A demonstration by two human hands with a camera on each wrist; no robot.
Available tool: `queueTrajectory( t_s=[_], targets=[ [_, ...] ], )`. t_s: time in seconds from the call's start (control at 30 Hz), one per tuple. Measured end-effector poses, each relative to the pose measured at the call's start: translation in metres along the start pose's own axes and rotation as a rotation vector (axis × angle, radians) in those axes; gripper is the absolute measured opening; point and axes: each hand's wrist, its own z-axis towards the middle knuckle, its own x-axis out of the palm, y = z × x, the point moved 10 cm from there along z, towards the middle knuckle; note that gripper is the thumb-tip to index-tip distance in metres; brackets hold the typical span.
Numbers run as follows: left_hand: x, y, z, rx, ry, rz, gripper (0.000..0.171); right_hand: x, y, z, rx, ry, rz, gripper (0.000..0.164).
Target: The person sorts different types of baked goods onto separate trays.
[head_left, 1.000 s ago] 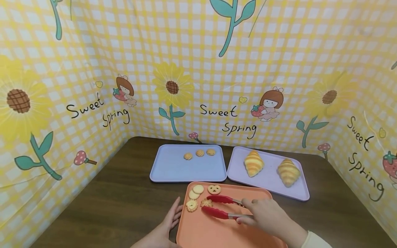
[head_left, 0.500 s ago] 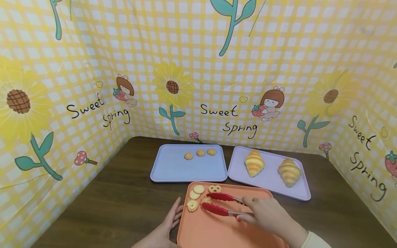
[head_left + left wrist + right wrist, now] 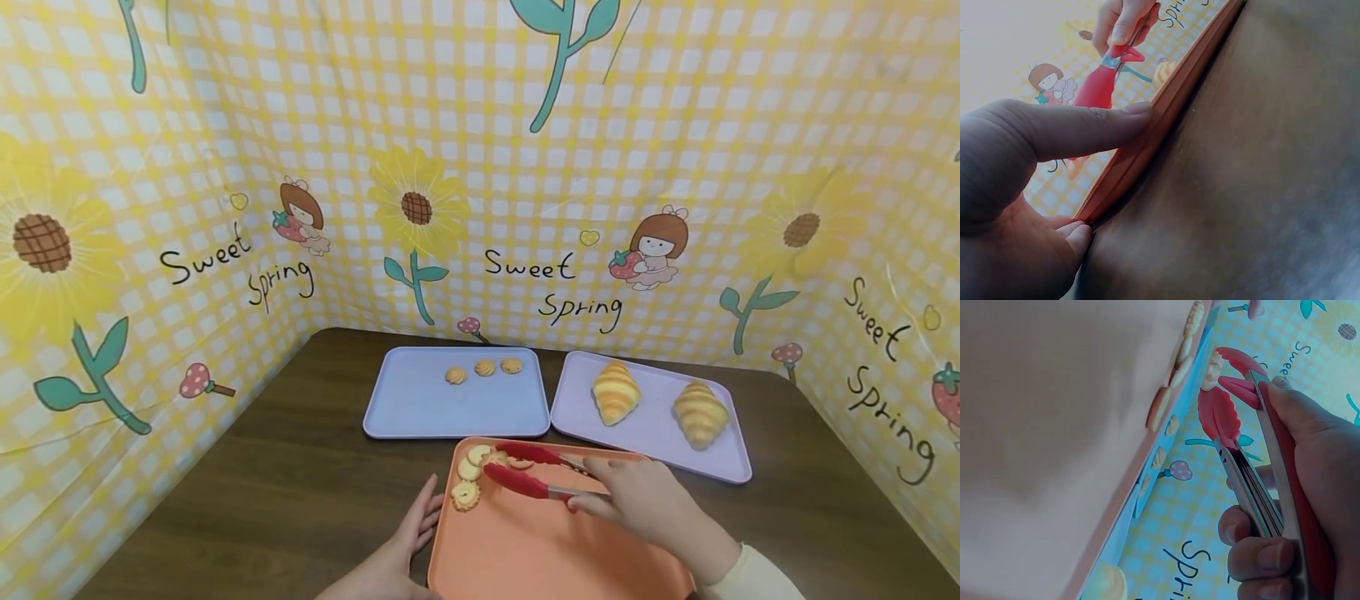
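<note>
The left hand (image 3: 401, 546) is gripping the side of the orange tray (image 3: 555, 554). The right hand (image 3: 648, 508) is holding red-tipped tongs (image 3: 517, 482), which are pinching a scalloped cookie (image 3: 493, 458) above the tray's far left corner. Beyond, a blue tray (image 3: 420, 404) is bearing three small cookies (image 3: 484, 367), a lilac tray (image 3: 655, 412) two croissants (image 3: 617, 393).

The tongs (image 3: 525, 484) sit in the right hand (image 3: 648, 508), steel-armed with red along the handle, their two scalloped red tips reaching out ahead of the grip and spread just wide enough for a cookie (image 3: 494, 459). That cookie is small, pale golden and ruffled at the edge, pinched between the tips at the far end from the fingers. Below the grip lies the orange tray (image 3: 555, 550), shallow, rounded at its corners, its side wall touched by the left hand (image 3: 405, 540), thumb stretched against it.
</note>
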Motion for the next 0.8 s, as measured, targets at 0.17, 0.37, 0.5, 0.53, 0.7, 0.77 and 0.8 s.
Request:
queueTrajectory(
  t_s=[0.17,0.37,0.5,0.53,0.7,0.77,0.8],
  targets=[
    [0.001,-0.001,0.000,0.020,0.001,0.013,0.127,0.000,-0.004,0.011,0.032,0.021,-0.006,0.048],
    [0.003,-0.004,-0.001,0.037,0.005,0.008,0.127,-0.003,-0.007,0.025,0.039,-0.012,-0.032,0.042],
    [0.003,-0.005,0.000,0.049,0.003,0.008,0.127,0.000,-0.011,0.037,0.061,-0.005,-0.047,0.042],
    [0.003,-0.005,0.000,0.049,0.003,0.006,0.127,0.001,-0.011,0.040,0.064,0.000,-0.046,0.042],
    [0.003,-0.005,0.000,0.044,0.005,0.001,0.126,0.005,-0.012,0.056,0.070,-0.001,-0.031,0.041],
    [0.003,-0.006,-0.001,0.056,0.003,0.006,0.126,0.007,-0.011,0.062,0.068,-0.002,-0.028,0.041],
    [0.003,-0.007,-0.001,0.062,0.002,0.009,0.126,0.008,-0.011,0.065,0.074,0.005,-0.025,0.041]
  ],
)
